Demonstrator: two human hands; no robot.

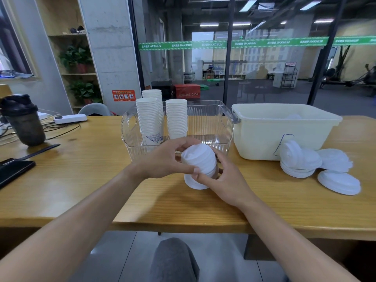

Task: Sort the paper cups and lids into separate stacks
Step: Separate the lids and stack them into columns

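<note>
Both hands are working on one bunch of lids [198,159] just above the desk [81,176], near the middle. The left hand [164,159] is curling over the far and left side of the bunch, thumb along its near edge, its grip closed on the lids. The right hand [221,180] is pinching the bunch from the near right, fingers hooked under the lower rims. Holding from both sides is probably squaring the nested lids into one column, or easing one free; which of the two cannot be told.

Three cup stacks [149,117] are standing upright in the clear bin [209,127] just beyond the hands, so the cups look largely sorted. To the right, loose lids [299,157] are leaning against the cream tub [264,129], with two more lying flat on the desk beside them; these seem to be waiting their turn. Something white is showing inside the tub, too faint to name.

A dark shaker [24,121] and a phone [14,169] are sitting far left, well apart from the work.
</note>
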